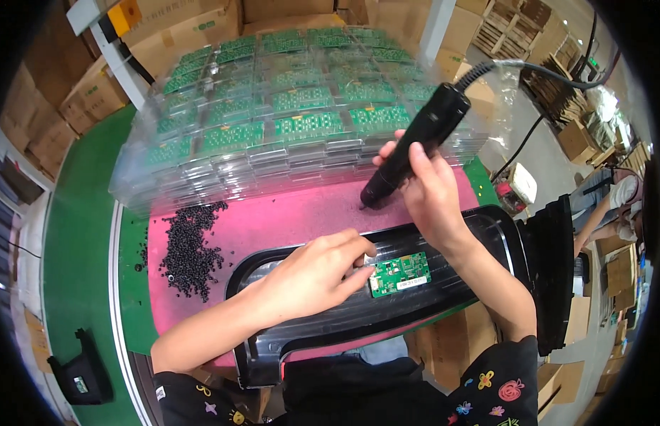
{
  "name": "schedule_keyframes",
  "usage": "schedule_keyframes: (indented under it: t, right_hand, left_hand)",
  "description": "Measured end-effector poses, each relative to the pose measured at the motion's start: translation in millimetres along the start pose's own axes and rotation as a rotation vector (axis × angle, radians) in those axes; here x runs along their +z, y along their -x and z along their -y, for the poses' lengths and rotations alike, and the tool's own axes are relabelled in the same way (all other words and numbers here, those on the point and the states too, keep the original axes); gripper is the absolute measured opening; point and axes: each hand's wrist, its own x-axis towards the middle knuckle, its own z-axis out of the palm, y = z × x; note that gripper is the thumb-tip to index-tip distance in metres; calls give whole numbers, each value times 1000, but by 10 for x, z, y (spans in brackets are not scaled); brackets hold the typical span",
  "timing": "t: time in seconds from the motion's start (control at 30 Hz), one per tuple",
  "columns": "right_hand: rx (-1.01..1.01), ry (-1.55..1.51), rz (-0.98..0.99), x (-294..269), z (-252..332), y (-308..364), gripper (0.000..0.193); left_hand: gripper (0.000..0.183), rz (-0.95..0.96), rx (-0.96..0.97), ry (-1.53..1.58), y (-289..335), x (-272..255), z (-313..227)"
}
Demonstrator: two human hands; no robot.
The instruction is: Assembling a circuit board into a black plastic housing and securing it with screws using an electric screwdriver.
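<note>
My right hand is wrapped round a black electric screwdriver, which tilts with its tip down over the pink mat. Below it lies a curved black plastic housing with a raised rim. Inside the housing rests a small green circuit board with a white label. My left hand reaches over the housing, its fingers curled and drawn together at the board's left end. What those fingertips hold, if anything, is too small to tell.
A heap of small black screws is spread on the mat's left. Behind the mat, clear plastic trays stand stacked with many green boards. More black housings stand at the right. The screwdriver's cable runs off to the upper right.
</note>
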Motion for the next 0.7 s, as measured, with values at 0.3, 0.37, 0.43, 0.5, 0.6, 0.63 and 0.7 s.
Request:
schedule_keyframes:
  t: [0.3,0.37,0.43,0.5,0.6,0.63,0.7]
  right_hand:
    - [-238,-513,-20,309,660,391,49]
    - [-300,-497,56,303,657,459,47]
    - [-312,-492,87,273,687,502,47]
    - [-312,-492,80,284,698,548,46]
    - [-323,-458,44,299,659,601,49]
    - [-338,-404,75,274,627,621,54]
    - [-341,-380,148,239,611,653,61]
  left_hand:
    - [30,-402,162,185,-54,-47,-101]
    - [28,-312,251,233,-34,-69,-103]
    - [27,-288,305,271,-30,-64,-126]
    - [27,-300,310,236,-17,-54,-159]
    - [28,-357,327,139,2,-14,-155]
    - [28,-383,351,32,9,-5,-151]
    - [28,-444,380,-106,18,8,-165]
